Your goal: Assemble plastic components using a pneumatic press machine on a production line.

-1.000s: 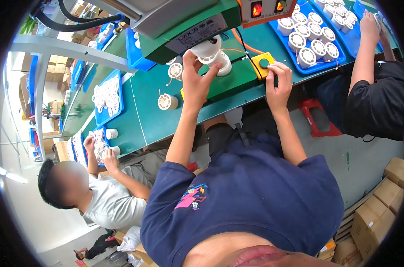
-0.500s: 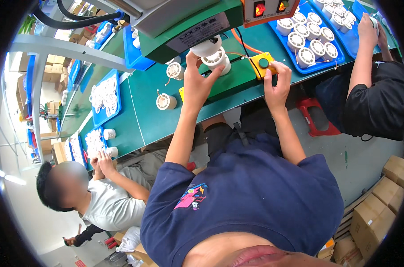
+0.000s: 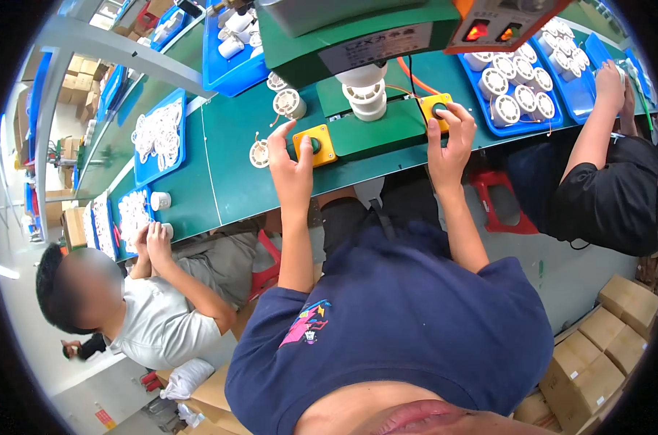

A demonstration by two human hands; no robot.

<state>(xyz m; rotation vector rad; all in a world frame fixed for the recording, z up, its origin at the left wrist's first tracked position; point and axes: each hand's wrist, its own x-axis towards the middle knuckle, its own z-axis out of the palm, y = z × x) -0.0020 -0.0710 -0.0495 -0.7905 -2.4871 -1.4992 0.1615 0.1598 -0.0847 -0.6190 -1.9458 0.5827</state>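
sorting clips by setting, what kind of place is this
Most likely a factory assembly line. A long green workbench carries blue trays of identical white round parts, a green press machine has yellow button boxes under both hands, and co-workers sit on either side.

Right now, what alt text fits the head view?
A seated person's left hand rests on a yellow button box and the right hand on another yellow button box, either side of a white spool under a green press on a green workbench.

Blue trays (image 3: 521,94) of white spools, seemingly plastic, line the green bench (image 3: 227,159); cardboard boxes (image 3: 597,348) sit below.
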